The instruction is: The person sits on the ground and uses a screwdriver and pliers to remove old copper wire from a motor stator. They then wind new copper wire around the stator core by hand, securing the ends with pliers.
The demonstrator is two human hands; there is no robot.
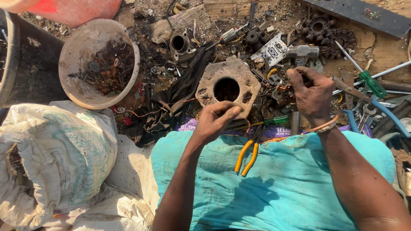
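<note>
Dirt ground littered with scrap. White sack (55, 158) far left, bowl (99, 63) above. Left hand (215, 121) pinching copper wire (247, 125) below metal block (228, 87). Orange pliers (247, 156) on teal cloth (274, 188). Right hand (312, 94) curled shut, wire end inside not discernible.

Rough rusty metal block (228, 87), matt teal cloth (274, 184), glossy orange-handled pliers (248, 154)
</note>
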